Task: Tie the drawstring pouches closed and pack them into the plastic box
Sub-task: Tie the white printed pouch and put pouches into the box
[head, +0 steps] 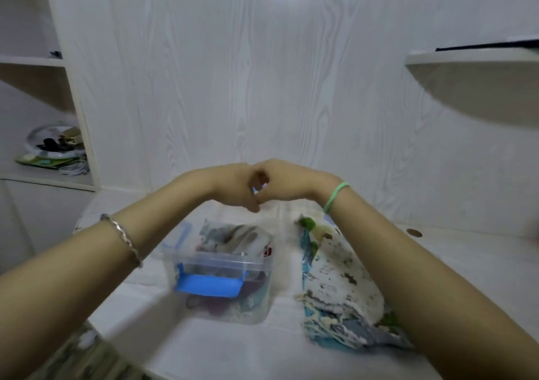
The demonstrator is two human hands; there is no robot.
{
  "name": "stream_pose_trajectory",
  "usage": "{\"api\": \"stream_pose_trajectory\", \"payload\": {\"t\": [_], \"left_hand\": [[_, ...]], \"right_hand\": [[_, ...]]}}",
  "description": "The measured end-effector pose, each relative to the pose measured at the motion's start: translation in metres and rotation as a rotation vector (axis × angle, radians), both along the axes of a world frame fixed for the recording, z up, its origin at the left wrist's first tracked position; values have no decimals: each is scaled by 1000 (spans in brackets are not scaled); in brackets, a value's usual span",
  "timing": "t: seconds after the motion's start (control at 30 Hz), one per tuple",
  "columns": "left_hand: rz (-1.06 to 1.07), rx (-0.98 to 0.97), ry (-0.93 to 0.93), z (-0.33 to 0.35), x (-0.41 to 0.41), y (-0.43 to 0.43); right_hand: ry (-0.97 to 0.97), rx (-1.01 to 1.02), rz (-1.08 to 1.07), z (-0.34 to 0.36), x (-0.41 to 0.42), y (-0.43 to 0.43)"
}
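My left hand [233, 185] and my right hand [284, 179] are raised above the table and meet knuckle to knuckle, fingers curled inward. A small pale-blue bit [259, 188] shows between the fingers of both hands; what it is I cannot tell. Below them a clear plastic box [186, 258] with a blue latch [208, 284] stands open on the white table, with several fabric pouches [236, 238] inside. To the right of the box lies a stack of flat patterned pouches [335, 280], blue, white and green, partly covered by my right forearm.
A white wood-grain wall closes the back. Shelves on the left hold a clear round container [54, 141] and coiled wire. A curved white shelf [478, 82] juts out at upper right. A small brown disc [414, 233] lies on the table at the right.
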State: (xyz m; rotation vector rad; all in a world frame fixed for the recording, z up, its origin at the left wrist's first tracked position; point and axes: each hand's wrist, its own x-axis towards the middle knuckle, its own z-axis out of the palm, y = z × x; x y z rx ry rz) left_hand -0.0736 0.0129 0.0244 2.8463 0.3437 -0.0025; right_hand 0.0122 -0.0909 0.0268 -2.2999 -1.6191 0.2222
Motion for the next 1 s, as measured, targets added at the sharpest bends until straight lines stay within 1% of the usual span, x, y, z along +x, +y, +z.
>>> {"api": "stream_pose_trajectory", "payload": {"t": [0.03, 0.07, 0.1, 0.17, 0.23, 0.33, 0.4, 0.47, 0.5, 0.63, 0.67, 0.73, 0.83, 0.9, 0.93, 1.0], "left_hand": [[-10, -1, -104, 6, 4, -16], [-28, -7, -162, 8, 8, -36], [-56, -7, -188, 6, 16, -59], [-113, 49, -172, -7, 30, -97], [-172, 131, -69, -27, 45, -127], [-211, 252, 177, -68, 63, -144], [-199, 353, 344, -97, 71, -148], [-186, 427, 427, -119, 70, -149], [-177, 432, 416, -127, 68, -149], [-140, 383, 264, -142, 58, -143], [-133, 355, 221, -143, 58, -140], [-106, 291, 104, -141, 56, -134], [-42, 167, -226, -132, 52, -126], [-1, 129, -453, -125, 51, -124], [17, 125, -539, -121, 50, -123], [41, 87, -678, -111, 48, -125]], "right_hand": [[34, 83, -23, 7, 6, -18], [64, 125, -49, 11, 11, -38], [76, 132, -79, 12, 16, -59], [71, 73, -148, 0, 28, -91], [63, -8, -217, -24, 39, -121], [61, -158, -280, -67, 49, -156], [134, -239, -347, -91, 47, -179], [184, -284, -400, -114, 40, -191], [179, -296, -405, -125, 35, -192], [40, -238, -384, -153, 28, -186], [32, -197, -377, -154, 31, -186], [75, -89, -392, -148, 35, -188], [115, 153, -462, -129, 45, -196], [105, 348, -488, -114, 47, -202], [113, 467, -493, -106, 48, -203], [196, 712, -481, -92, 46, -205]]}}
